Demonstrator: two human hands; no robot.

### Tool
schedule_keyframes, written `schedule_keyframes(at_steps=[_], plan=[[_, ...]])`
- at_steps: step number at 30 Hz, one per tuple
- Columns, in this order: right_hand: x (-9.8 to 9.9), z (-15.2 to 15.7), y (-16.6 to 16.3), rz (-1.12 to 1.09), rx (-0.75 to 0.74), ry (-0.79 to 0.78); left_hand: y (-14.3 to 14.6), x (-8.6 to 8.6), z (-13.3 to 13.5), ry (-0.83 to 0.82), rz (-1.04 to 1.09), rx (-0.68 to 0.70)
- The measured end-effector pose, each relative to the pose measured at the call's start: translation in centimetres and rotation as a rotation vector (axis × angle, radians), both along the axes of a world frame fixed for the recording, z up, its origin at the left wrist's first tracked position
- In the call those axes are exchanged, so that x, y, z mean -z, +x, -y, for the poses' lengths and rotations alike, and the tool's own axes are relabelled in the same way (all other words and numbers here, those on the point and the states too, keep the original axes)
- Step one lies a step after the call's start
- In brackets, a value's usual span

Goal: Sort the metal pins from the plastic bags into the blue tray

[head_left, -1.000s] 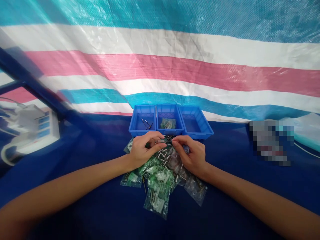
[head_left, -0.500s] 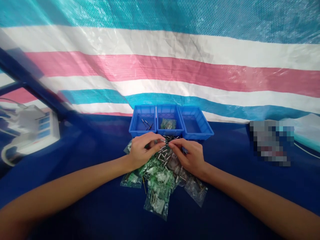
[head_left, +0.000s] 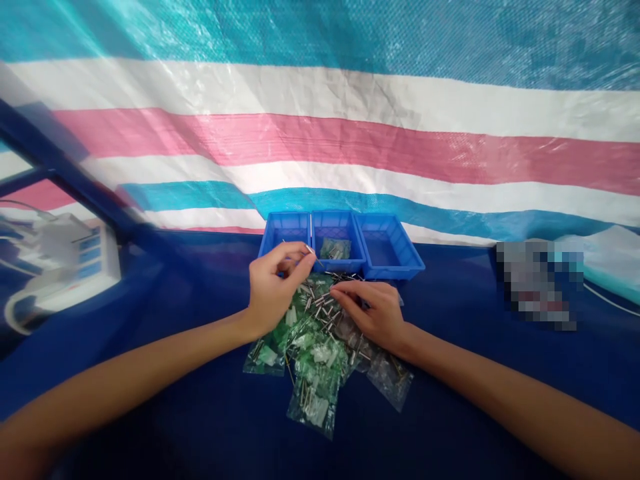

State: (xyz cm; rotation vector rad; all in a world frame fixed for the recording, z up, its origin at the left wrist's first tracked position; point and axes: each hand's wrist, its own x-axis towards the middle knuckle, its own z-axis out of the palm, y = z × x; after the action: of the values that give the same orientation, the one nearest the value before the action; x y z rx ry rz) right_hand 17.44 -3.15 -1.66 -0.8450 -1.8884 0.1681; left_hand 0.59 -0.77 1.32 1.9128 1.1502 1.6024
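Note:
My left hand [head_left: 270, 287] is raised at the front edge of the left and middle blue bins, its thumb and finger pinching a blind rivet [head_left: 310, 250], a thin metal pin with a silvery sleeve. Lower and to the right, my right hand [head_left: 377, 310] is pinched closed at the pile of loose rivets [head_left: 325, 313]; whatever its fingertips hold is too small to make out. Under and around the pile lie clear and green-tinted plastic bags [head_left: 313, 400] with metal pins and white pieces inside.
Behind the pile stand the left bin [head_left: 287, 223], partly hidden by my left hand, the middle bin [head_left: 353, 263] holding a small packet [head_left: 335, 249], and the right bin [head_left: 395, 272]. A white power strip [head_left: 95, 267] is at left; a pixelated object [head_left: 537, 287] lies at right.
My left hand has parted from my right, moving up and left toward the left bin with a rivet. My right hand has stayed nearly in place over the pile.

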Motion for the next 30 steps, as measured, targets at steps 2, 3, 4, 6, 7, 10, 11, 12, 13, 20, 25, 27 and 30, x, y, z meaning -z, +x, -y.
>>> schedule_keyframes(at_steps=[2, 3, 4, 6, 7, 10, 11, 12, 13, 20, 25, 27, 30], plan=[[0.0, 0.0, 0.0, 0.004, -0.005, -0.008, -0.1, -0.7, -0.4, -0.023, 0.014, -0.049], [0.1, 0.0, 0.0, 0.005, -0.008, -0.01, -0.2, -1.0, -0.7, -0.016, 0.004, -0.068], [0.1, 0.0, 0.0, 0.005, -0.011, -0.01, -0.3, -1.4, -1.0, 0.005, -0.021, -0.08], [0.1, 0.0, 0.0, 0.0, -0.014, -0.011, -0.7, -1.9, -1.5, 0.044, -0.093, -0.092], [0.1, 0.0, 0.0, -0.002, -0.018, -0.012, -0.8, -2.0, -1.8, 0.053, -0.127, -0.093], [0.1, 0.0, 0.0, -0.007, -0.028, -0.009, -1.3, -2.2, -2.4, 0.05, -0.21, -0.092], [0.1, 0.0, 0.0, -0.007, -0.03, -0.006, -1.4, -2.2, -2.6, 0.039, -0.231, -0.094], [0.1, 0.0, 0.0, -0.008, -0.032, -0.003, -1.4, -2.2, -2.7, 0.023, -0.251, -0.1], [0.2, 0.0, 0.0, -0.008, -0.033, -0.003, -1.5, -2.1, -2.9, 0.003, -0.273, -0.108], [0.2, -0.1, 0.0, -0.003, -0.035, -0.02, -2.0, -3.8, -3.1, -0.029, -0.429, -0.11], [0.1, -0.1, 0.0, 0.003, -0.034, -0.021, -3.0, -6.1, -2.5, 0.008, -0.902, -0.016], [0.1, -0.1, 0.1, 0.016, -0.033, -0.026, -3.3, -6.4, -2.0, 0.017, -1.055, 0.001], [0.2, -0.1, 0.1, 0.016, -0.027, -0.023, -3.7, -6.2, -1.0, -0.023, -1.24, 0.018]])
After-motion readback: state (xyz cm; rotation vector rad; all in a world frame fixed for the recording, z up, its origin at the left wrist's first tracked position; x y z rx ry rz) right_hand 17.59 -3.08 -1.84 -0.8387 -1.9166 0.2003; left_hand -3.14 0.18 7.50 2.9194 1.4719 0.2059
